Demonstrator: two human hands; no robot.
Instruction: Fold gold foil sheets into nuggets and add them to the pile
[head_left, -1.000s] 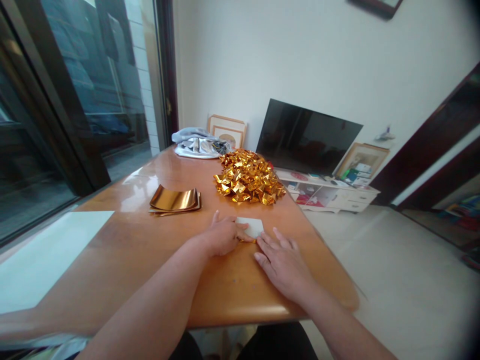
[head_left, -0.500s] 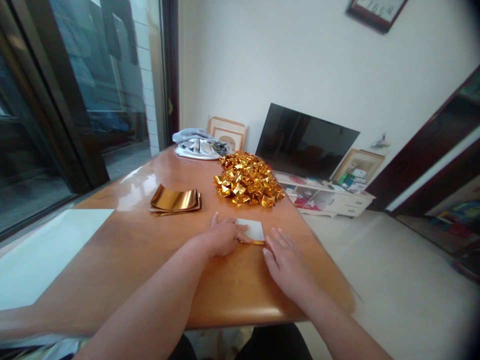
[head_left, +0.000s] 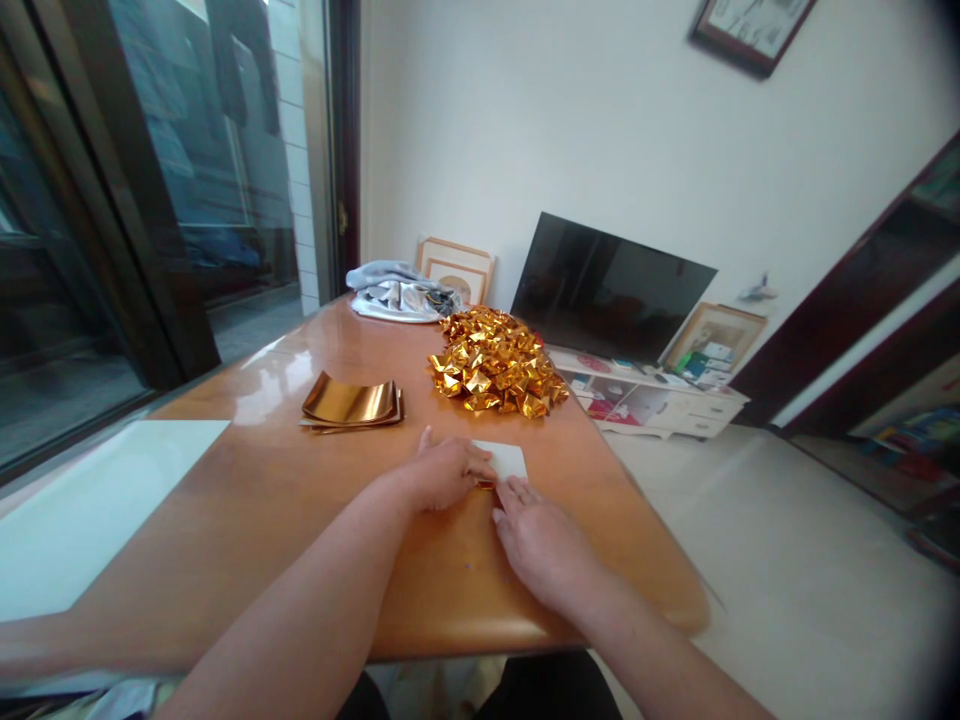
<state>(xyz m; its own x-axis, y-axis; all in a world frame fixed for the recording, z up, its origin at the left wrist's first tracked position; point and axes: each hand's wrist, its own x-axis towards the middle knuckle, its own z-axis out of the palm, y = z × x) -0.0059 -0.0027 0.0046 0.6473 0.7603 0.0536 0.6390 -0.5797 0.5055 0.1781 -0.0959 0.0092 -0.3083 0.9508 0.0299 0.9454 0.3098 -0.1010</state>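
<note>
**Operator:** Report hand positions and finger state.

**Technician:** The left hand [head_left: 444,472] rests palm-down on the wooden table [head_left: 247,500], fingers together and pressing flat on the near left edge of a small sheet of paper [head_left: 505,459], white side up. The right hand [head_left: 541,540] lies palm-down, its fingertips [head_left: 504,493] meeting those of the left hand at the sheet's near edge, where a gold strip [head_left: 486,485] shows. Whether either hand pinches the sheet cannot be determined; both appear to press on it.

**Operator:** Location of surrounding items?

**Technician:** Beyond the fingertips, well apart, sits a pile of folded gold foil pieces [head_left: 495,364]. Left of the left hand's fingers, farther out, lies a stack of flat gold sheets [head_left: 351,403]. A grey cloth bundle [head_left: 397,292] lies at the far table end. A white panel [head_left: 90,510] lies flat far to the left.
</note>
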